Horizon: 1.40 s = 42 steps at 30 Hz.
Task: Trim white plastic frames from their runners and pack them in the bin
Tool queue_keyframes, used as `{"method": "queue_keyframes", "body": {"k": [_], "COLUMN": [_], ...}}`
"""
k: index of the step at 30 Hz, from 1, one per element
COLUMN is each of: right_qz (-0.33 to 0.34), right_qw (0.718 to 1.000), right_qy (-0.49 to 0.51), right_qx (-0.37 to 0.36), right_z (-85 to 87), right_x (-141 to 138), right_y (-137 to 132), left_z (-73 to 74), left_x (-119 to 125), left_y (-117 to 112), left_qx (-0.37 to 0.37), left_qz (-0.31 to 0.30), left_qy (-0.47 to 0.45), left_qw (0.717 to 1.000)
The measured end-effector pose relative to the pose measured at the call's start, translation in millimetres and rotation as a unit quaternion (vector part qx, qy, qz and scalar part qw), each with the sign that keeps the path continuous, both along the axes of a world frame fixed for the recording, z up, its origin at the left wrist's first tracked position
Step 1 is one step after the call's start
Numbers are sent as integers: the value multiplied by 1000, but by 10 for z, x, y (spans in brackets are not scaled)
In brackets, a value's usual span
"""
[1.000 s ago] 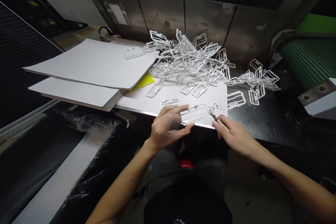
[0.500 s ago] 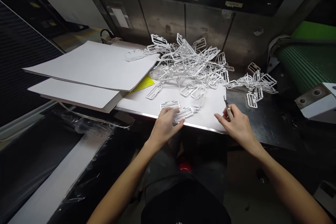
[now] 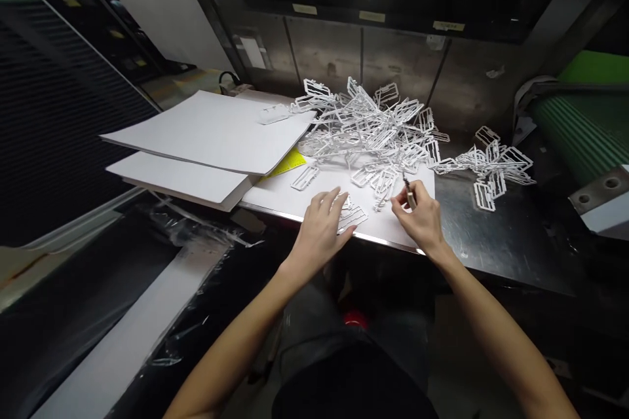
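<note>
My left hand (image 3: 320,226) lies over the front edge of the white sheet, fingers stretched and slightly spread. Beside its fingertips and thumb is a flat white plastic frame (image 3: 354,217), partly hidden under the hand. In my right hand (image 3: 420,215), pinched between thumb and fingers, is what looks like a small craft knife (image 3: 411,199) with a pale handle and a dark tip pointing away from me. A heap of thin white plastic frames (image 3: 378,127) spreads behind both hands. One separate frame (image 3: 305,177) rests left of the heap.
Stacked white boards (image 3: 211,134) stand at the left, with a yellow piece (image 3: 287,162) sticking out. A smaller cluster of white frames (image 3: 491,163) lies right on the dark metal bench (image 3: 472,229). A green ribbed belt (image 3: 580,131) and a metal bracket (image 3: 602,200) are far right.
My right hand has moved left with the knife, nearer to my left hand. My left hand's fingers have stretched out over the frames. The camera view has shifted slightly.
</note>
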State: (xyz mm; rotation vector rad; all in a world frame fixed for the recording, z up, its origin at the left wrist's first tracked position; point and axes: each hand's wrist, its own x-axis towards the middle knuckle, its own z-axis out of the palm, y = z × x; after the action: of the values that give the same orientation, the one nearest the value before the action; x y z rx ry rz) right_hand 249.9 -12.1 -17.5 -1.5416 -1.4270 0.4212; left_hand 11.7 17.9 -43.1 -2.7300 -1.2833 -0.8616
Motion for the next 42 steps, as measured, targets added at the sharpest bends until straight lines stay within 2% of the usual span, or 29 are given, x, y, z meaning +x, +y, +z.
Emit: {"method": "queue_keyframes", "body": {"k": [5,9,12,16,19,22,24,27,29,32,42], "right_qz": [24,14,22,51,33,-7,-23,16,45,48,61], "right_qw": [999,996,985,962,952,950,956,974,977,976,973], "right_qy": [23,85,168,266,302,308,281,164,77,5,-14], "right_qx": [1,14,20,-13,-38,-61,-84,-155,-193,-211,-222], "right_z": [23,68,246,470,482,386,313,252,252,288,306], "right_x": [-67,-130,-11,227,365,480,536,545,501,423,382], "right_y": [94,135,24,-113,-159,-253,-373,-586,-691,-733,-641], "left_z": [249,310,301,285,312,377,429,495,525,557,633], "left_x": [256,393,400,468,553,593,595,595,608,630,602], "left_y": [293,449,429,308,209,128,89,39,2,-54,-114], "left_qx": [-18,-16,16,89,76,64,64,41,28,22,25], "left_qz": [-45,-75,-129,-202,-203,-181,-150,-100,-82,-74,-71], "left_qy": [41,47,7,-94,-120,-108,-88,-42,-11,21,61], "left_qw": [998,996,992,971,969,975,983,993,996,997,995]}}
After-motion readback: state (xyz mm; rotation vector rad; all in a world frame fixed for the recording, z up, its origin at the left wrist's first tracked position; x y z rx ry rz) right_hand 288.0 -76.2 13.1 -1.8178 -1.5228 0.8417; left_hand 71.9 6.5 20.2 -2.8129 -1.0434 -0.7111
